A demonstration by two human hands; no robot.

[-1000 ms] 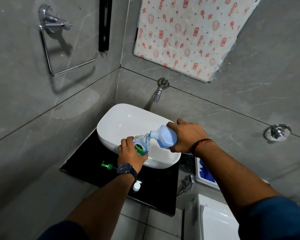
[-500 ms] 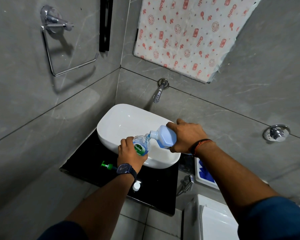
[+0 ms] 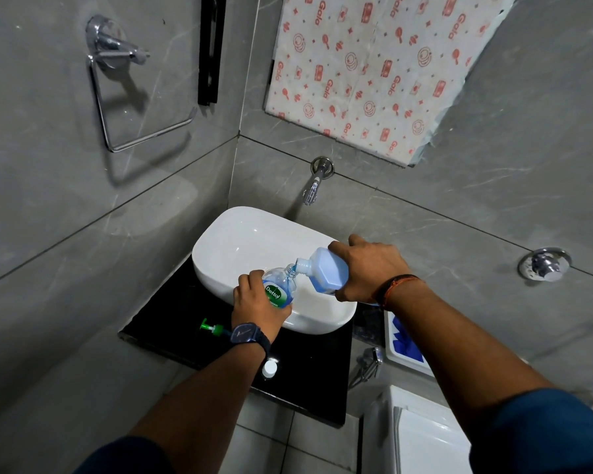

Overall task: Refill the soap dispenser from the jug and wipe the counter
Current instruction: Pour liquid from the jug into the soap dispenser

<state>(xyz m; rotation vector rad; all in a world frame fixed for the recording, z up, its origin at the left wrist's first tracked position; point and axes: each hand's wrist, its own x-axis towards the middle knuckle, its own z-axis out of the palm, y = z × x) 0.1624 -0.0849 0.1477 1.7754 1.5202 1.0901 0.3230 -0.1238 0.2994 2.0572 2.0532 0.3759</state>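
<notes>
Blue jug (image 3: 326, 272) gripped in right fingers (image 3: 339, 249), spout at dispenser (image 3: 278, 285) clasped by left fingers (image 3: 250, 280)

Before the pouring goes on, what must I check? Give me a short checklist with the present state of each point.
1. Jug spout meets the dispenser bottle mouth: ok.
2. Left hand holds the bottle: ok.
3. Right hand grips the tilted jug: ok.
4. Bottle is over the basin, so drips land inside: ok.
5. Fill level in the bottle: cannot tell.
6. Green pump and white cap wait on the black counter: ok.
</notes>
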